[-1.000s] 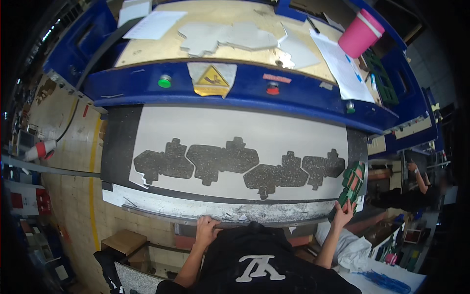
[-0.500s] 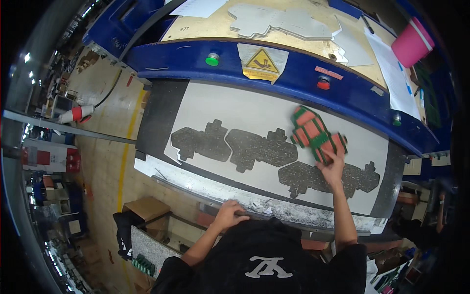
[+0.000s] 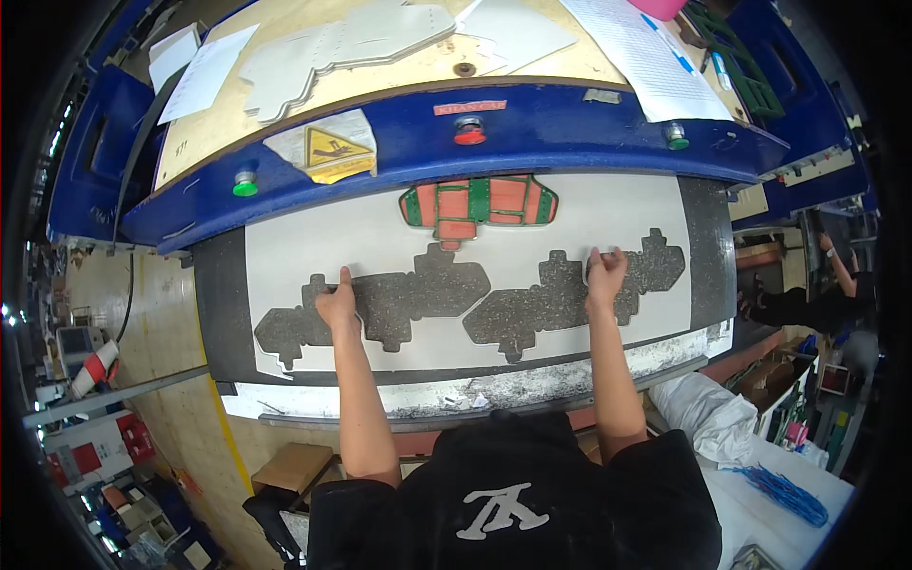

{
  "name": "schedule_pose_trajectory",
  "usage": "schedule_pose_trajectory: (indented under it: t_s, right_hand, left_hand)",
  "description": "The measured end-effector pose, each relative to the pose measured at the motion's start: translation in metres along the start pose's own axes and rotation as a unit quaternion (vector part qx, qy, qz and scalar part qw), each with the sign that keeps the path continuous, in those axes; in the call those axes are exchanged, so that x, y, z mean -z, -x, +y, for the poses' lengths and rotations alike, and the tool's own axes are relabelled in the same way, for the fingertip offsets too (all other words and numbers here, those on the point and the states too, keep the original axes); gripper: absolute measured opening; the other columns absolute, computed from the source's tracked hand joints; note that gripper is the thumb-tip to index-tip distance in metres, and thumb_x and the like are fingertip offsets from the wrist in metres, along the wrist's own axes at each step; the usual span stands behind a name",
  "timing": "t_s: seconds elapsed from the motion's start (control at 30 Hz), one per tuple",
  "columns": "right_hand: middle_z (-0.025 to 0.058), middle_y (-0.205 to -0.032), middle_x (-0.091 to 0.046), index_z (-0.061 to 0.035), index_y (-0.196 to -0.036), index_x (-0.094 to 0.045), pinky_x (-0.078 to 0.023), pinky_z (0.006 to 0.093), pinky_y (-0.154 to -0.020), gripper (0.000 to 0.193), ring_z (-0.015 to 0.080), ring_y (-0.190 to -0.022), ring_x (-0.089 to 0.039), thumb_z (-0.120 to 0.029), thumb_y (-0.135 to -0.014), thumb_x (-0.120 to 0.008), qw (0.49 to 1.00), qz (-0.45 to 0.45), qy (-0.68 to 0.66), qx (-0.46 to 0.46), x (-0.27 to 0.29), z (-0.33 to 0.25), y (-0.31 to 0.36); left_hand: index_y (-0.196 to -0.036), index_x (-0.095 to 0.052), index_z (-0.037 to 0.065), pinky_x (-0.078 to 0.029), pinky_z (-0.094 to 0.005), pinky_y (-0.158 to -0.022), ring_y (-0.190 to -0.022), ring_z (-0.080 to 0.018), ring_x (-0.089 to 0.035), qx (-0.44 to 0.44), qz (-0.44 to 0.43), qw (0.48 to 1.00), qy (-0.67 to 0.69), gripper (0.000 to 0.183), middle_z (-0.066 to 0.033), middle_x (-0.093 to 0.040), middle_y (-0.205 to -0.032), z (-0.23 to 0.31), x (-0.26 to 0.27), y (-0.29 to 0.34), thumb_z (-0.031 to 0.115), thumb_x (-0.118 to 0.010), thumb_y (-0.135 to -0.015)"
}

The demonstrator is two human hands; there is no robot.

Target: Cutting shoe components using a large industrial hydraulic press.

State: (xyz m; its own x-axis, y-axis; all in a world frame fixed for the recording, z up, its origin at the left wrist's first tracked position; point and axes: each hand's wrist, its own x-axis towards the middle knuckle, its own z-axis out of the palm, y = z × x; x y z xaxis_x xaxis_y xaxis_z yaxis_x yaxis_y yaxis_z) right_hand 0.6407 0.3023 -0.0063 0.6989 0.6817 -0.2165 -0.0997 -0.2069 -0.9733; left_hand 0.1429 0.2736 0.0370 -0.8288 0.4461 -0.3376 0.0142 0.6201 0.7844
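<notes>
2 hands (image 3: 336, 306) partly hide dark shapes (image 3: 427, 290); pink container (image 3: 657, 7) cropped.

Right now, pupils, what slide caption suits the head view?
Left hand and right hand over a white sheet with dark cutouts, a green-pink block beyond.

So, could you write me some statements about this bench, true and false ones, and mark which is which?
1. The left hand and right hand are both at the dark shapes. True.
2. The pink-and-green block lies on the white sheet. True.
3. The right hand grips the block. False: the block lies apart from both hands.
4. The red button is right of the yellow sign. True.
5. The dark shapes are nearer the red button than the block is. False: the block is nearer.
</notes>
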Motion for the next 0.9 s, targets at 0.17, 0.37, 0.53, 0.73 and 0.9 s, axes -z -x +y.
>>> schedule_pose_trajectory:
  t_s: [0.17,0.37,0.53,0.73,0.9]
  right_hand:
    - [0.0032,-0.099,-0.059,-0.0080,-0.117,-0.064,-0.046,0.0268,-0.070,0.040,0.0122,-0.082,-0.055,-0.029,-0.092,-0.088,0.966,0.023,-0.103,-0.234,-0.034,-0.063,-0.005]
    - [0.0001,-0.069,-0.061,-0.0117,-0.086,-0.067,-0.046,0.0336,-0.058,0.037,0.0171,-0.056,-0.056,-0.042,-0.090,-0.088,0.965,-0.022,-0.028,-0.260,-0.012,-0.033,-0.033]
    - [0.0207,-0.079,-0.077,0.0034,-0.078,-0.074,-0.059,0.0447,-0.079,0.052,0.0342,-0.076,-0.076,-0.045,-0.091,-0.085,0.911,0.034,0.400,0.096,0.004,-0.016,-0.042]
    - [0.0158,-0.073,-0.075,0.0060,-0.085,-0.074,-0.059,0.0390,-0.063,0.049,0.0249,-0.064,-0.074,-0.041,-0.093,-0.085,0.932,-0.029,0.360,0.034,0.041,-0.013,-0.037]
    - [0.0113,-0.069,-0.072,0.0065,-0.084,-0.070,-0.060,0.0329,-0.051,0.044,0.0179,-0.058,-0.072,-0.033,-0.095,-0.086,0.945,-0.047,0.315,-0.067,0.086,-0.006,-0.016]
  left_hand:
    - [-0.089,-0.071,-0.002,-0.052,-0.0380,-0.069,-0.071,-0.0207,-0.063,0.051,-0.007,0.999,-0.008,0.046,-0.0118,-0.071,-0.082,-0.018,0.032,-0.037,0.040,-0.086,-0.094]
    - [-0.081,-0.071,0.001,-0.042,-0.0336,-0.046,-0.050,-0.0133,-0.053,0.027,-0.136,0.990,-0.020,0.043,-0.0039,-0.060,-0.063,-0.018,0.025,-0.043,0.038,-0.076,-0.102]
    - [-0.081,-0.074,-0.001,-0.033,-0.0332,-0.043,-0.046,-0.0134,-0.048,0.017,-0.129,0.991,-0.032,0.042,-0.0021,-0.057,-0.059,-0.031,0.027,-0.025,0.035,-0.077,-0.102]
    - [-0.080,-0.074,-0.001,-0.033,-0.0328,-0.043,-0.045,-0.0135,-0.048,0.060,-0.107,0.992,-0.029,0.042,-0.0020,-0.058,-0.059,-0.058,0.050,0.014,0.035,-0.079,-0.100]
    - [-0.079,-0.074,-0.001,-0.035,-0.0331,-0.043,-0.045,-0.0134,-0.049,0.071,-0.123,0.988,-0.063,0.042,-0.0019,-0.058,-0.058,-0.074,0.074,0.035,0.035,-0.080,-0.100]
